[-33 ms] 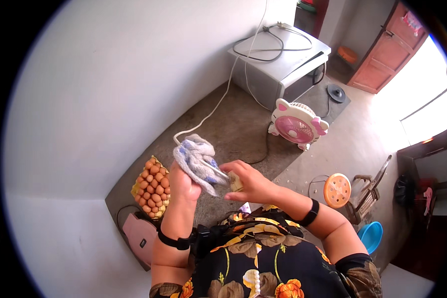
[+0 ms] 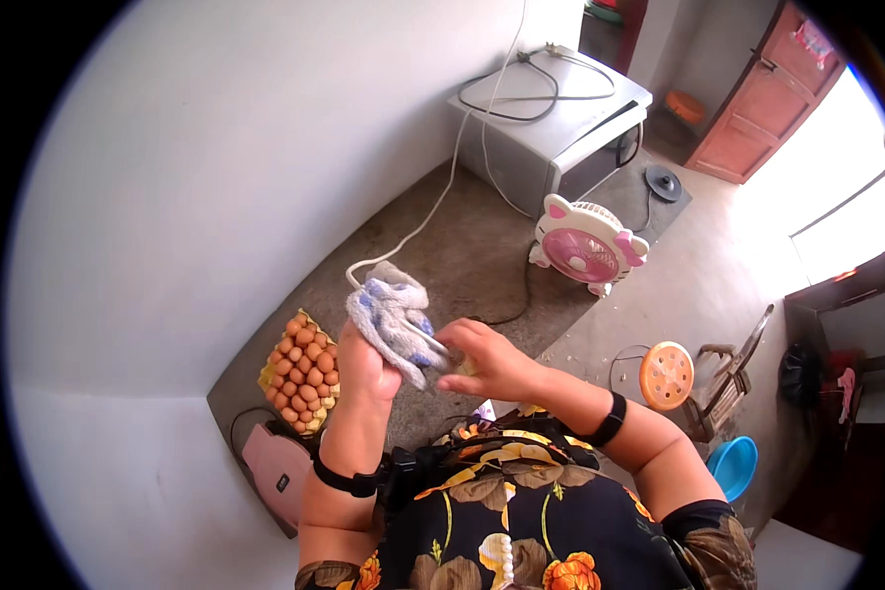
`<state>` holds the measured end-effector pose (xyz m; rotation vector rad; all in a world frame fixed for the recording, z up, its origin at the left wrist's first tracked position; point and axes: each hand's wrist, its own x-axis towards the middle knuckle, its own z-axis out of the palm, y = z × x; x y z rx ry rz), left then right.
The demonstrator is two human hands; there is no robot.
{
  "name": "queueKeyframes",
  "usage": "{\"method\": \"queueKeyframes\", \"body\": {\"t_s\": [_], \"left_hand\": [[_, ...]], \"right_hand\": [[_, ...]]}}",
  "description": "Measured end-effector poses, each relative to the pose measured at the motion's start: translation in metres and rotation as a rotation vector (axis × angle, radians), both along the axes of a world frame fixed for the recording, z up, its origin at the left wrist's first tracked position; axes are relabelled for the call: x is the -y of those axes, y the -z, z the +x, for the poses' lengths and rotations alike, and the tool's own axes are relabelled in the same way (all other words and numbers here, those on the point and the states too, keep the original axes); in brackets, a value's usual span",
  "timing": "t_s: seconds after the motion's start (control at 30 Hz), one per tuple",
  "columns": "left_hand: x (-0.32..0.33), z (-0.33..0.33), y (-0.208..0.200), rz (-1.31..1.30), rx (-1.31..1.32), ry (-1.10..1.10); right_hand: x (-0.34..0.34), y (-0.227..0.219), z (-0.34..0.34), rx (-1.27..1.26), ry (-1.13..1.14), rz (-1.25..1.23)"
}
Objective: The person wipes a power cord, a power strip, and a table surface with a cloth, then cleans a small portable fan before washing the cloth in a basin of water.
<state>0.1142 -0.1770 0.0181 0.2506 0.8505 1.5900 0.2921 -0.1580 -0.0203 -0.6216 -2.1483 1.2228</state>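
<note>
In my left hand [image 2: 369, 369] is a bunched, fluffy grey-white cloth [image 2: 391, 310] with blue patches, folded over itself. A white cord [image 2: 403, 239] comes down along the wall and runs into the cloth's far side. A thin pale length, maybe the same cord, crosses the cloth toward my right hand [image 2: 492, 362]. My right fingers and thumb close round a small pale beige piece [image 2: 464, 365] at the cloth's right edge. Most of that piece is hidden by the fingers, and its kind does not show.
Brown eggs [image 2: 305, 369] sit in a yellow tray left of my left forearm, near a pink flat appliance [image 2: 272, 470]. Ahead stand a pink-white fan [image 2: 585, 254] and a silver oven-like box [image 2: 531, 123]. At right are an orange stool [image 2: 667, 376] and blue basin [image 2: 733, 467].
My right hand has turned slightly and shifted left, and its fingers cover more of the pale piece. The cloth stays in my left hand.
</note>
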Motion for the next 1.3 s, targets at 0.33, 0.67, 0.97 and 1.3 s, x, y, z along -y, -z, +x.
{"method": "queueKeyframes", "body": {"t_s": [0.33, 0.67, 0.97, 1.3], "left_hand": [[0.021, 0.01, 0.007, 0.001, 0.05, -0.014], [-0.006, -0.014, 0.02, -0.095, -0.079, -0.046], [-0.039, -0.103, 0.017, -0.079, -0.135, -0.099], [-0.029, -0.014, -0.017, 0.019, -0.092, 0.048]], "right_hand": [[0.003, 0.016, -0.024, -0.235, 0.111, -0.298], [0.007, -0.016, -0.026, -0.051, 0.191, 0.001], [0.02, -0.014, 0.025, 0.145, 0.048, 0.024], [-0.004, -0.032, -0.03, -0.277, 0.055, -0.634]]}}
